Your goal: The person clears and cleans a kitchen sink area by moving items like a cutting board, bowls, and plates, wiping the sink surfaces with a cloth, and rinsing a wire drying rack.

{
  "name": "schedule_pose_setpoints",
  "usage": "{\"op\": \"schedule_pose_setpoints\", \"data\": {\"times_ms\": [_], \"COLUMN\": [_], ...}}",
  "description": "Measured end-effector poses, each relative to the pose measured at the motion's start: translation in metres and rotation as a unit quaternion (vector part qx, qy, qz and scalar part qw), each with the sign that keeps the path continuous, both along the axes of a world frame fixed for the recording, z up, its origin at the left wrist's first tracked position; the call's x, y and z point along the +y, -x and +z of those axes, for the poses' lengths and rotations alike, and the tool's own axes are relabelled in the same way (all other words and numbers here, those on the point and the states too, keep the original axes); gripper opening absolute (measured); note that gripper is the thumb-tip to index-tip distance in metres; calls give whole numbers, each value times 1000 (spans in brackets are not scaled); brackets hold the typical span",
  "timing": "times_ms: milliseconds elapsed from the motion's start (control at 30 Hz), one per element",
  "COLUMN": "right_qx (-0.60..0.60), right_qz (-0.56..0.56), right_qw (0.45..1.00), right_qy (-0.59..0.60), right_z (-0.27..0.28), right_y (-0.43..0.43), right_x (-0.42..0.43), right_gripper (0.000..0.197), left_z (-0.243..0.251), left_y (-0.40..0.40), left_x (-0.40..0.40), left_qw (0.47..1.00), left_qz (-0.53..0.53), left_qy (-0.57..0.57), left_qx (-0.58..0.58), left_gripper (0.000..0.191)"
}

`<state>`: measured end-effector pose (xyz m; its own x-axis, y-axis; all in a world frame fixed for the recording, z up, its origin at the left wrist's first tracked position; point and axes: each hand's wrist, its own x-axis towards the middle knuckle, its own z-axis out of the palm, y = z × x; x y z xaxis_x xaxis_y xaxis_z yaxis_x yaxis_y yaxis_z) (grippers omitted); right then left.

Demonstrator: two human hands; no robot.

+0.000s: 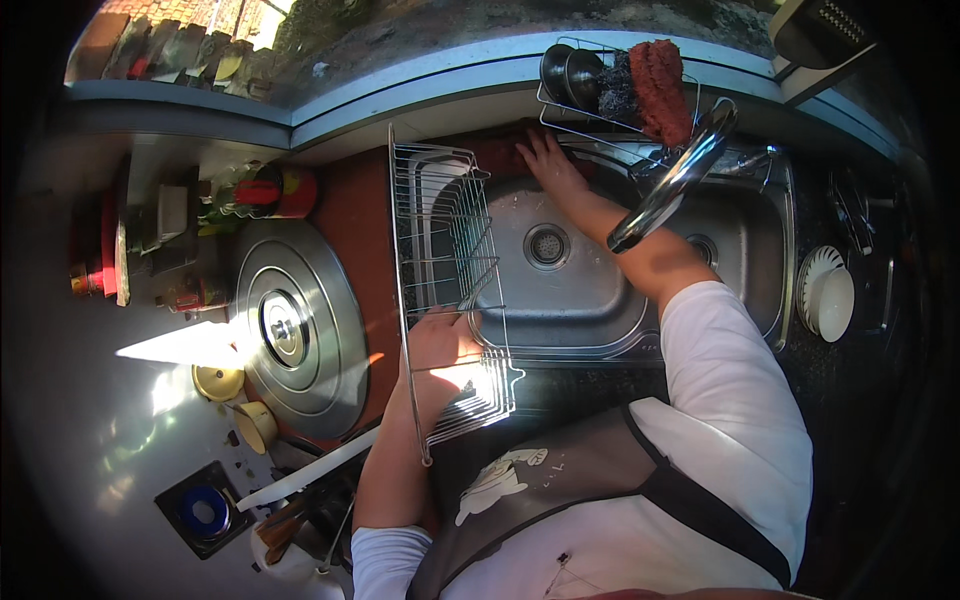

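My left hand (442,349) grips a chrome wire dish rack (491,281), which is tilted up over the left edge of a stainless steel double sink (570,322). Wires cross in front of the hand and partly hide its grip. Stretched across the larger basin, my right hand (551,165) has its fingers spread on the dark red surface (495,154) behind the sink, near the window wall. It appears to hold nothing. The chrome faucet (671,184) arches over my right forearm.
A wire caddy (622,124) with dark round items, a scourer (616,94) and a red cloth (656,90) stands behind the faucet. A large metal lid (330,300) lies left of the rack. White bowls (832,304) sit right of the sink.
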<state>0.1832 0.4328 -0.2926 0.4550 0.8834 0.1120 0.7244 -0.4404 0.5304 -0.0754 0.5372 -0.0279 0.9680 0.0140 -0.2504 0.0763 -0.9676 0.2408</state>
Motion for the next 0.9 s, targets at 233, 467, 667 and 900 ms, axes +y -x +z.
{"op": "schedule_pose_setpoints", "data": {"times_ms": [233, 467, 667, 900], "right_qx": [65, 88, 244, 407], "right_qz": [-227, -221, -356, -346], "right_qw": [936, 938, 900, 841], "right_qy": [263, 251, 61, -86], "right_z": [58, -6, 36, 68], "right_y": [32, 58, 150, 259], "right_x": [-77, -120, -184, -265], "right_gripper": [64, 54, 61, 63], "left_z": [-46, -77, -140, -206], "left_y": [19, -18, -55, -72], "left_x": [-20, -35, -56, -100], "left_qw": [996, 972, 976, 968], "left_qz": [-83, -157, -146, -152], "left_qy": [-37, -140, -156, -154], "left_qx": [23, 105, 49, 123], "left_gripper": [15, 15, 14, 18]}}
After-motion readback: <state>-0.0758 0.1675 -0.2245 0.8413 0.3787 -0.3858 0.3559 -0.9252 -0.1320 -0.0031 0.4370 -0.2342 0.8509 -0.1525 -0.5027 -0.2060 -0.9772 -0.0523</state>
